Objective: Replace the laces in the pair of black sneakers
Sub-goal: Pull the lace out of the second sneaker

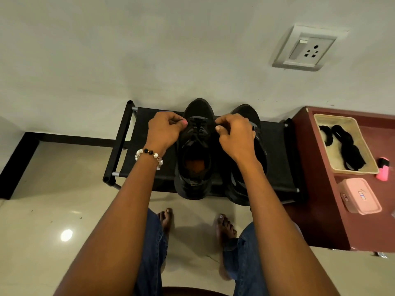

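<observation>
Two black sneakers stand side by side on a black rack [147, 133], toes toward the wall. The left sneaker [195, 154] still carries a black lace [197, 126] across its eyelets. The left hand [165, 130] pinches the lace at the shoe's left edge; the right hand [234, 133] pinches it at the right edge, partly covering the right sneaker [254, 184]. Right of the rack, a maroon cabinet [320, 210] holds a tray [372, 167] with black laces [348, 148], beside a pink box [361, 195].
</observation>
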The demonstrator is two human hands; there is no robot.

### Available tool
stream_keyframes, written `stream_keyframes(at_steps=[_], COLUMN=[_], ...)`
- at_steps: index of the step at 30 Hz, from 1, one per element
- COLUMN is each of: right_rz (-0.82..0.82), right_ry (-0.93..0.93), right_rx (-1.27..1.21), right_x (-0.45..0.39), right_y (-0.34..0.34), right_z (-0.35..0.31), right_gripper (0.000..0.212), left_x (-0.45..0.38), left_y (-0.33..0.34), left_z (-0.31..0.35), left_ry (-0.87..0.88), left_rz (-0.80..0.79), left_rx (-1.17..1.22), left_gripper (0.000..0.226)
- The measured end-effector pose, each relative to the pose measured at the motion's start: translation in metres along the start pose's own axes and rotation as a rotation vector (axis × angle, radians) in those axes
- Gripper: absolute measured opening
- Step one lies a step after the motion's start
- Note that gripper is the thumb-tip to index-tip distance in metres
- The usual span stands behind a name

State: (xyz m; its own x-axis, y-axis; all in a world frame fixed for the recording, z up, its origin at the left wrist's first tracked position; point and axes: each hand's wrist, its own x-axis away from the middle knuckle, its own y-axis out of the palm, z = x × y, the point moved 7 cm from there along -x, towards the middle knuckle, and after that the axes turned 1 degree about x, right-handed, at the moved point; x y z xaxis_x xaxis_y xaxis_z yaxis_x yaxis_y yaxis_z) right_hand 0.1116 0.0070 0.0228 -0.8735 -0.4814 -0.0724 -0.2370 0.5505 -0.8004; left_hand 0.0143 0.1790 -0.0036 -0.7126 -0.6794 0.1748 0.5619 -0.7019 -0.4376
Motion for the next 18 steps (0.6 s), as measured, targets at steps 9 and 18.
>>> stream_keyframes(at_steps=[9, 18], right_rz=[-0.421, -0.362], right_ry=[-0.221, -0.141], right_rx=[0.131, 0.074], right_x=[0.012, 0.005], right_y=[0.033, 0.03], right_z=[-0.013, -0.003], right_gripper=[0.059, 0.049], left_x=[0.007, 0.011], left_y=[-0.051, 0.007], left_z=[-0.02, 0.025], left_ry=[-0.261, 0.165], left_rz=[0.533, -0.198], left_rx=[0.307, -0.175], left_gripper=[0.019, 0.018])
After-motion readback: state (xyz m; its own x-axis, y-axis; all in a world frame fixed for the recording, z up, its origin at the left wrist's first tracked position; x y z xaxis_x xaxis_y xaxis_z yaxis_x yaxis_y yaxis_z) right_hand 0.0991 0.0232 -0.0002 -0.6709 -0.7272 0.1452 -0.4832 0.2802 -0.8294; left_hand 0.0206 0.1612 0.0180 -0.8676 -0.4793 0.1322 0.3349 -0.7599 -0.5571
